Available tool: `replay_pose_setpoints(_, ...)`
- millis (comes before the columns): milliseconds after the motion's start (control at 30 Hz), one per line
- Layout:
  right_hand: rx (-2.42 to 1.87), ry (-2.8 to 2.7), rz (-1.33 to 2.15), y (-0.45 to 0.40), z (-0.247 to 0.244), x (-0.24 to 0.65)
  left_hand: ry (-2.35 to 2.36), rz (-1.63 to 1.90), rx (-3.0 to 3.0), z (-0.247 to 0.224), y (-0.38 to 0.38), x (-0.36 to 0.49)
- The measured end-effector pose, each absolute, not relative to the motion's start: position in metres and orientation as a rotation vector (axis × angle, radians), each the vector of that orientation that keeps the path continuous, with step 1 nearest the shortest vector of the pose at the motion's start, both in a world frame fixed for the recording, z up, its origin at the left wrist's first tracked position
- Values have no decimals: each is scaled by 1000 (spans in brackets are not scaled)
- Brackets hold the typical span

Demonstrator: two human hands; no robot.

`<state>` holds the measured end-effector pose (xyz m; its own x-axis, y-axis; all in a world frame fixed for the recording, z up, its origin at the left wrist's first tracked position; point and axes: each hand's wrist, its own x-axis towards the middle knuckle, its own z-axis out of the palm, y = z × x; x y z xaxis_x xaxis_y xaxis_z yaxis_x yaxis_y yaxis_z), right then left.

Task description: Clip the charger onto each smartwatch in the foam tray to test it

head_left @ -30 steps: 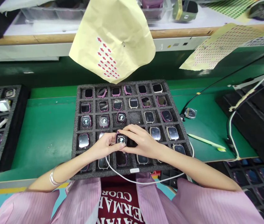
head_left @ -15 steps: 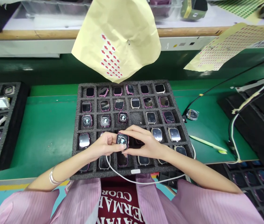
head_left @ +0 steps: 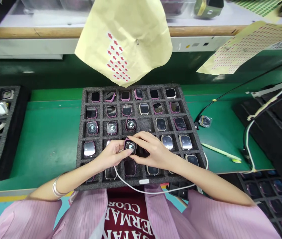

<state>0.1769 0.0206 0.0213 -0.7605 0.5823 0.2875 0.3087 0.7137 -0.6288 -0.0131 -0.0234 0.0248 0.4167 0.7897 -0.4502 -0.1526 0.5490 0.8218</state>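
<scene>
We're still pinching the lit watch (head_left: 129, 145) between left hand (head_left: 113, 153) and right hand (head_left: 155, 149); a thumb (head_left: 125, 153) hides its lower bit, and the side tray (head_left: 10, 129) is more cut off.

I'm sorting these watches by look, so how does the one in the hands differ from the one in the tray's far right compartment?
The held watch shows a lit dial; the far right watch has a dark screen.
The held watch has a purple case, the far right watch a pale one.
The left hand and right hand grip the held watch; the far right watch lies in the tray.
Both have rounded rectangular screens.
</scene>
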Motion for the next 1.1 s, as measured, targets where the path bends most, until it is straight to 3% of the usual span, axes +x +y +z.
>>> replay_pose_setpoints(600,-697,-2406,823,21,19,176,978,649,775,31,-19,-12)
replay_pose_setpoints(800,-836,-2203,1017,42,36,185,902,587,865,30,-18,-16)
replay_pose_setpoints(933,-956,-2240,774,72,39,208,942,534,880,28,-19,-18)
replay_pose_setpoints(1100,-976,-2671,522,84,41,233,933,520,867,27,-21,-16)
